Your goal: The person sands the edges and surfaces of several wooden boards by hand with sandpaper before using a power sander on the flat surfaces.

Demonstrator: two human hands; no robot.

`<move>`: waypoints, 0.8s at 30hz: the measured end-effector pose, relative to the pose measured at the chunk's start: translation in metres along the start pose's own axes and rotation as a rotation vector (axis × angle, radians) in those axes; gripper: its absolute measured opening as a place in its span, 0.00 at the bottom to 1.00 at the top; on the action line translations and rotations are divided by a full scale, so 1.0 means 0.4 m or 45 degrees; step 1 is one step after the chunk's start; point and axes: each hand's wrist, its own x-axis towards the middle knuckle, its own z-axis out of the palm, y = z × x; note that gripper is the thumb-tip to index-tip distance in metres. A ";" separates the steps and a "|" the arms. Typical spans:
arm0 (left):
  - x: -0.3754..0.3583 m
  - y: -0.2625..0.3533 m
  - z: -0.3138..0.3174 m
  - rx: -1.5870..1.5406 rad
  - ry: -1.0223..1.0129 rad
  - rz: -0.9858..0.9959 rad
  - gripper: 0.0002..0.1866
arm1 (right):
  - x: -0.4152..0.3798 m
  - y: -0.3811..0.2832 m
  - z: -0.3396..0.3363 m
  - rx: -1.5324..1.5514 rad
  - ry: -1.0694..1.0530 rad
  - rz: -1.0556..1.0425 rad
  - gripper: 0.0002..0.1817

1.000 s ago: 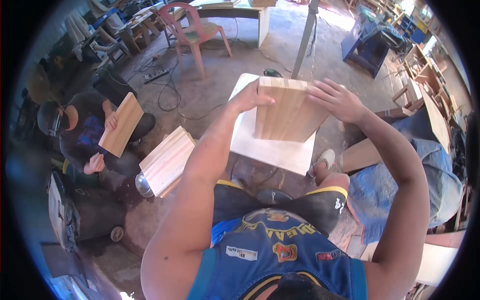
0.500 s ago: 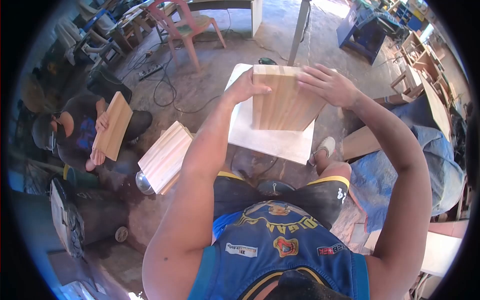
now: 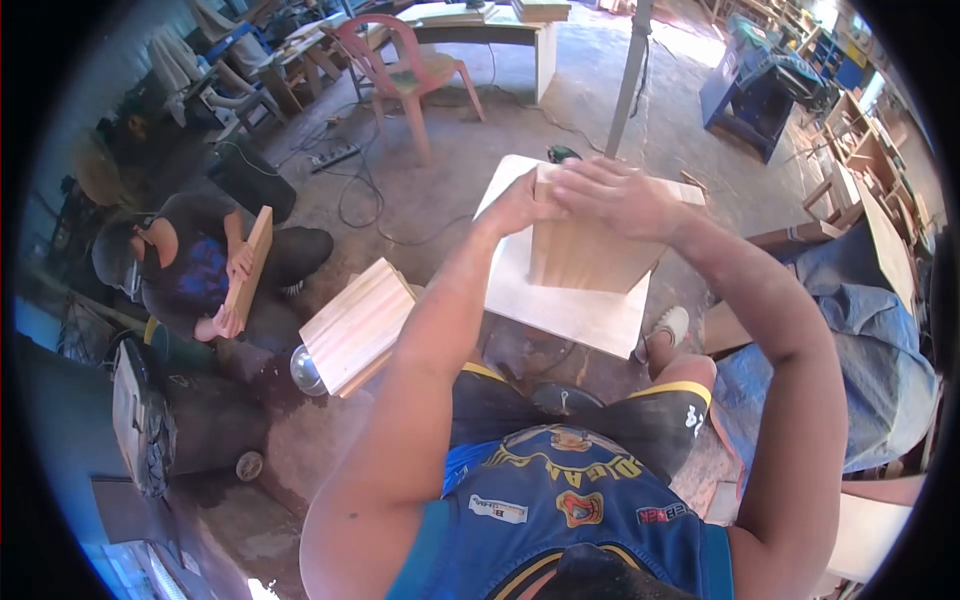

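With our left hand point(image 3: 522, 205) clasping its left edge and our right hand point(image 3: 622, 203) laid flat, fingers extended, across its top, we had the wooden block point(image 3: 580, 258) upright on the white board point(image 3: 508, 275), a pink chair point(image 3: 413, 78) standing beyond.

Illumination: moderate overall; brightest at 1 o'clock, where the floor point(image 3: 690, 45) is overexposed. A small blown-out patch appears at 7 o'clock. The rim from 8 to 10 o'clock is dim, blue-tinted and soft. Fisheye distortion stretches the periphery; black vignetting encloses the field. The wooden block point(image 3: 578, 258) reads darker than the pale board point(image 3: 509, 275) beneath.
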 end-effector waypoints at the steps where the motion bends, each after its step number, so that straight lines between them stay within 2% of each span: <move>1: -0.001 -0.016 -0.004 0.105 0.035 0.041 0.35 | 0.036 -0.018 0.015 -0.013 0.013 -0.005 0.27; 3: -0.006 -0.022 0.012 0.397 0.210 0.200 0.33 | 0.122 -0.053 0.043 -0.091 0.019 0.018 0.28; 4: -0.001 -0.011 0.005 0.398 0.204 0.206 0.33 | 0.117 -0.049 0.031 -0.098 0.019 0.024 0.28; 6: -0.006 -0.001 -0.003 0.177 0.017 0.090 0.32 | 0.075 -0.051 0.003 -0.009 -0.003 0.036 0.29; 7: 0.014 -0.038 -0.002 -0.065 -0.043 0.056 0.33 | 0.028 -0.038 -0.014 0.001 -0.025 0.049 0.29; 12: 0.012 0.019 0.019 -0.175 -0.009 -0.084 0.33 | -0.224 0.046 -0.084 -0.112 -0.160 0.021 0.31; 15: 0.003 0.029 0.023 -0.220 -0.020 -0.083 0.33 | -0.108 0.021 -0.038 -0.006 -0.017 0.006 0.31; 17: 0.006 0.031 0.015 -0.083 -0.024 -0.006 0.32 | 0.014 -0.022 0.031 0.065 -0.025 0.091 0.32; 19: -0.006 0.015 0.016 -0.017 0.037 -0.015 0.32 | 0.086 -0.048 0.047 0.023 0.021 0.066 0.32; 21: -0.015 0.004 0.024 0.050 0.112 -0.028 0.32 | 0.085 -0.057 0.042 -0.012 0.069 0.028 0.32; 23: -0.008 0.025 0.013 0.048 0.031 0.206 0.33 | 0.035 -0.028 -0.001 0.058 -0.024 0.021 0.33; 24: -0.006 0.029 0.004 0.052 0.039 0.204 0.33 | -0.017 -0.003 -0.022 0.031 0.007 -0.005 0.32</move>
